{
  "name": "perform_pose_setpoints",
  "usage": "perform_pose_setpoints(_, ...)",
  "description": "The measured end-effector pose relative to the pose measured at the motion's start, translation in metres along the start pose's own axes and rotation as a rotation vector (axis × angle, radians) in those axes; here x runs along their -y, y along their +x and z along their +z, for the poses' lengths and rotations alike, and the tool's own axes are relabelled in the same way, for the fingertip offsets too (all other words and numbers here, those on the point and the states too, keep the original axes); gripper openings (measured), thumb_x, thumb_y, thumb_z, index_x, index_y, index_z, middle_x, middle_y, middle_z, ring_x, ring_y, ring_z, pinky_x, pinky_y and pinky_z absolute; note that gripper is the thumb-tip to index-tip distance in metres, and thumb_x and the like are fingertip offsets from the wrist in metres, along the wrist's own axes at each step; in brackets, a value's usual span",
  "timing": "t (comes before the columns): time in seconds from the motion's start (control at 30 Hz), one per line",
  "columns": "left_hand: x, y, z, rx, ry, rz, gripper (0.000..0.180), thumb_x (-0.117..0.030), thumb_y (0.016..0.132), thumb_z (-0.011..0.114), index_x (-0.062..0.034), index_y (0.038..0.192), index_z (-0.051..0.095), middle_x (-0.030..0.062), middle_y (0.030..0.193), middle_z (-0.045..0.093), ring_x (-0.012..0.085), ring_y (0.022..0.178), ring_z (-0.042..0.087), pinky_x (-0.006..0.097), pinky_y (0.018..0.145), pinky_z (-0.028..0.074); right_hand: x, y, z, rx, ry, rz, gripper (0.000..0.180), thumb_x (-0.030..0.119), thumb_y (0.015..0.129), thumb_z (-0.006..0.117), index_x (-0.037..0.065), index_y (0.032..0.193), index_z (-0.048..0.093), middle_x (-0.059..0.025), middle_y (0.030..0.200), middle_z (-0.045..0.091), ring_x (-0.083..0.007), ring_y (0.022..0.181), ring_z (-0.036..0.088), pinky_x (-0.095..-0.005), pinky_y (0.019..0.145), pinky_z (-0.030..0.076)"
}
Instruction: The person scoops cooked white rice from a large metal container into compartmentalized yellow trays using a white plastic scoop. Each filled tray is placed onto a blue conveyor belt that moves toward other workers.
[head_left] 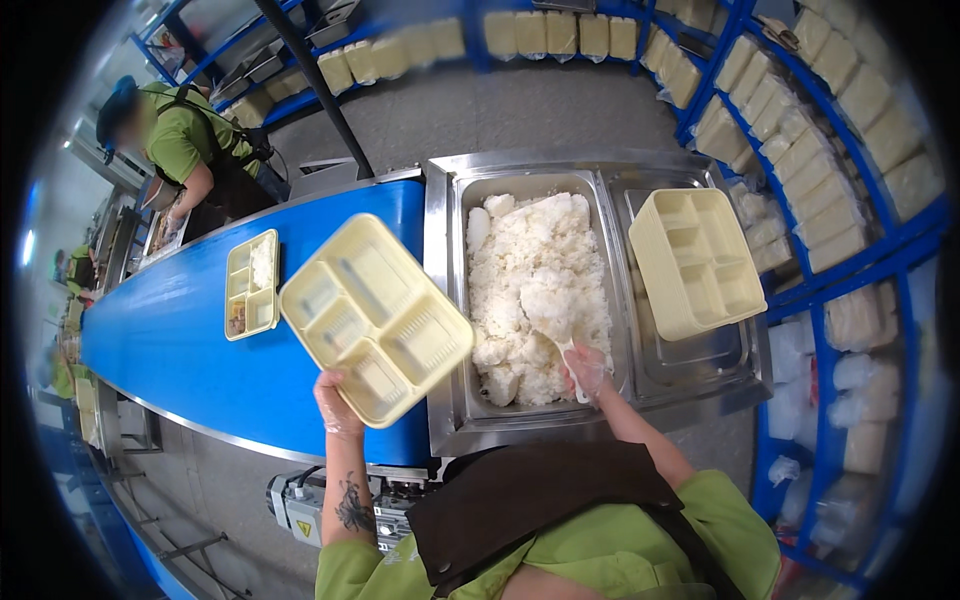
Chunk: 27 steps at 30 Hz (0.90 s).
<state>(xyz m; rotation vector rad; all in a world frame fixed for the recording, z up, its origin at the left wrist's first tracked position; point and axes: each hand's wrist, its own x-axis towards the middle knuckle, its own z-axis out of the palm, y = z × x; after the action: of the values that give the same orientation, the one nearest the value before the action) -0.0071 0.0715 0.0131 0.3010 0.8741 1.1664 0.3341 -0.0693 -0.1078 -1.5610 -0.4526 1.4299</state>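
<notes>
My left hand (340,405) grips the near corner of a pale yellow compartment tray (378,318), held tilted above the conveyor's edge with its compartments bare. My right hand (588,372), in a clear glove, is closed round the handle of a white rice paddle (562,345). The paddle's blade is at the cooked rice (535,260), with a clump of rice on it. That rice fills a deep steel pan (463,370) in front of me. To the right of the pan stands a stack of the same yellow trays (690,262).
A blue conveyor belt (190,310) runs off to the left, carrying a tray with rice and other food (252,285). A co-worker (200,145) in green stands beyond the belt. Blue shelves (700,85) full of packed trays curve round the back and right.
</notes>
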Motion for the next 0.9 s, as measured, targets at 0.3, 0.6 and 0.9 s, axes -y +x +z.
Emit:
perform_pose_setpoints(0.3, 0.118, 0.021, 0.048, 0.224, 0.350, -0.245, 0.076, 0.004, 0.058, 0.045, -0.0117, 0.131, 0.028, 0.0144, 0.114, 0.047, 0.0276, 0.100, 0.050, 0.039, 0.085, 0.047, 0.057, 0.014, 0.001, -0.134, -0.347, -0.248, 0.040, 0.018, 0.089, 0.045, 0.011, 0.128, 0.039, -0.0067, 0.062, 0.052, -0.0158, 0.046, 0.052, -0.0293, 0.041, 0.043)
perform_pose_setpoints(0.6, 0.158, 0.028, 0.072, 0.283, 0.202, -0.312, 0.076, 0.005, 0.058, 0.040, -0.0134, 0.131, 0.029, 0.0123, 0.112, 0.046, 0.0282, 0.099, 0.049, 0.040, 0.081, 0.048, 0.080, 0.000, 0.020, -0.446, -1.364, -0.401, 0.047, 0.017, 0.086, 0.045, 0.013, 0.131, 0.035, -0.0163, 0.069, 0.057, -0.0280, 0.061, 0.059, -0.0403, 0.055, 0.048)
perform_pose_setpoints(0.9, 0.145, 0.026, 0.036, 0.348, 0.032, -0.369, 0.072, 0.005, 0.056, 0.039, -0.0111, 0.127, 0.037, 0.0106, 0.103, 0.052, 0.0240, 0.087, 0.053, 0.034, 0.076, 0.048, 0.077, -0.021, 0.006, 0.067, -0.295, 0.053, 0.032, 0.022, 0.090, 0.043, 0.007, 0.117, 0.050, -0.0023, 0.055, 0.049, -0.0091, 0.039, 0.044, -0.0236, 0.035, 0.039)
